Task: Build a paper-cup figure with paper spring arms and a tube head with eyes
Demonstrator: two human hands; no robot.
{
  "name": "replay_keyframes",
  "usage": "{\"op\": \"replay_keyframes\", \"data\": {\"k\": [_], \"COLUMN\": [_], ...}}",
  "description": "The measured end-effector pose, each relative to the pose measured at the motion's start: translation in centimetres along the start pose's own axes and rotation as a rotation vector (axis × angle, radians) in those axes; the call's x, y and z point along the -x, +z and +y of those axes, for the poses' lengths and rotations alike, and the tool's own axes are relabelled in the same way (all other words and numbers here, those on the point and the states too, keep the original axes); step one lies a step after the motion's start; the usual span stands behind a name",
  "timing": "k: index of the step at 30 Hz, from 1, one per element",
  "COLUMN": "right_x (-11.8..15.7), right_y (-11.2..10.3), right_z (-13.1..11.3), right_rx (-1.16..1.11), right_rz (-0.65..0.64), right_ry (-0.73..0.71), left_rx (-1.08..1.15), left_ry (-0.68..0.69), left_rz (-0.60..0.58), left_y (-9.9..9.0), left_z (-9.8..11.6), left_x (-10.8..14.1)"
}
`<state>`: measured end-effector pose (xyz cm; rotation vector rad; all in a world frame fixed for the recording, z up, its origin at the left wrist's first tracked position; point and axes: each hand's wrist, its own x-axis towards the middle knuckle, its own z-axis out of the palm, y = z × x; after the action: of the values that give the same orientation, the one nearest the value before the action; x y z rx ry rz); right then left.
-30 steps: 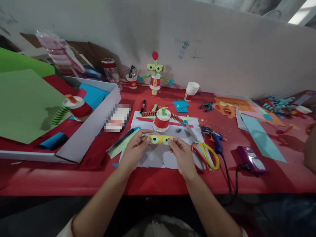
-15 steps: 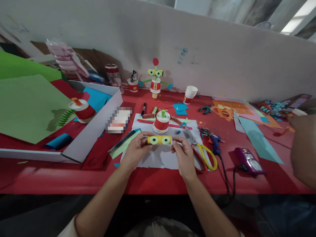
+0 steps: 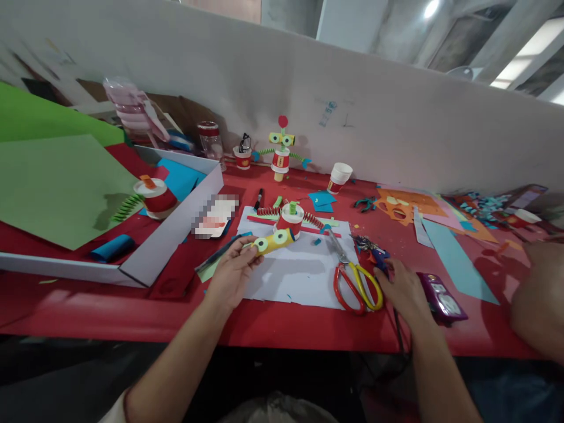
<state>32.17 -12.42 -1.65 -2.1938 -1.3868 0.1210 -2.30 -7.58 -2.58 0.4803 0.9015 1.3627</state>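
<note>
My left hand [image 3: 229,277] is closed on the left end of a yellow paper tube [image 3: 274,242] with two round paper eyes. The tube tilts up to the right over white paper [image 3: 286,276]. Behind it stands a red and white paper cup [image 3: 288,222] with coiled red paper arms and a green strip on top. At the right, my right hand [image 3: 403,291] has its fingers around the handle of a blue glue gun [image 3: 379,257], which they partly cover. Large scissors [image 3: 352,279] with one red and one yellow handle lie just left of that hand.
A finished-looking cup figure [image 3: 281,157] stands by the wall. At left is a white box [image 3: 171,226] holding coloured paper and another cup. A purple device [image 3: 443,298] sits at right, near another person's arm [image 3: 537,294]. Stacked cups [image 3: 339,177] and pliers [image 3: 365,204] are farther back.
My right hand has left the yellow tube and moved right to the glue gun. My left hand keeps the tube, now tilted. The view has shifted slightly.
</note>
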Motion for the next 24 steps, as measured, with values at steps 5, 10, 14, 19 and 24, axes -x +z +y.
{"op": "replay_keyframes", "data": {"k": [5,10,14,19,24], "right_x": [-0.3,-1.4,-0.9,2.3,7.0], "right_y": [0.5,0.4,0.0,-1.0,-1.0], "right_z": [0.3,0.5,0.1,-1.8,-6.2], "right_rx": [-0.038,-0.195,-0.414,-0.677,-1.063], "right_rz": [-0.014,0.016,0.041,0.111,-0.136], "right_ry": [0.13,0.241,0.289,0.268,0.204], "left_rx": [0.357,0.408,0.337,0.275,0.28], "left_ry": [-0.29,-0.35,-0.262,-0.189,-0.169], "left_rz": [0.259,0.309,0.217,0.194,0.245], "left_y": [0.9,1.1,0.9,1.3,2.4], "left_z": [0.7,0.5,0.1,-0.1,-0.3], "left_x": [2.3,3.9,4.5,5.1,5.7]}}
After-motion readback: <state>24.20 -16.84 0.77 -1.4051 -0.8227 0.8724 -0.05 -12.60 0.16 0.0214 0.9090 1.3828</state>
